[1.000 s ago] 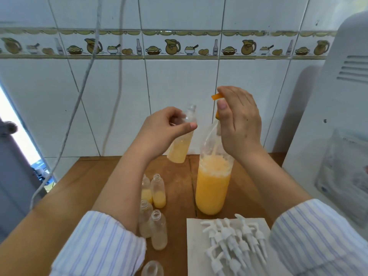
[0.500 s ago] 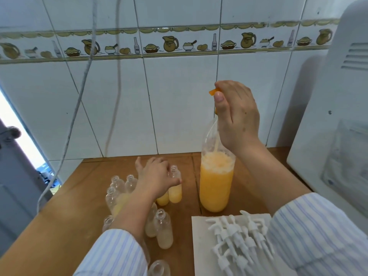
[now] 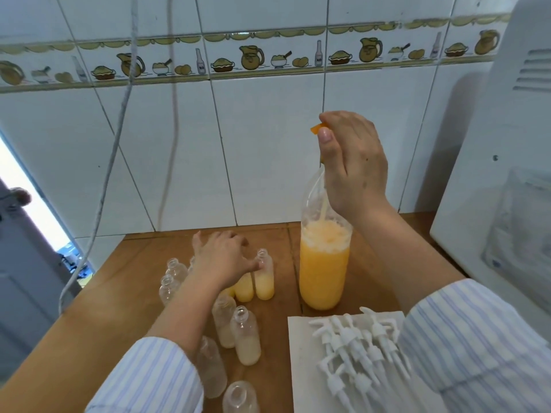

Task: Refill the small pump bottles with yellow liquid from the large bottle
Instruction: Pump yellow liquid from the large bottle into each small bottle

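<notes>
Right hand (image 3: 354, 162) atop large bottle (image 3: 324, 263), left hand (image 3: 222, 257) among small bottles (image 3: 264, 275) — crowded.

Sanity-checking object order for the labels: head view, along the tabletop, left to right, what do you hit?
Empty small bottles → left hand → small bottle with pale yellow liquid → large bottle → right hand on its orange pump top → white appliance.

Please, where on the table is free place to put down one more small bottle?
Bare wood lies left of the small bottles, toward the table edge. The strip between them and the large bottle is narrow. The pump heads crowd the white sheet.
</notes>
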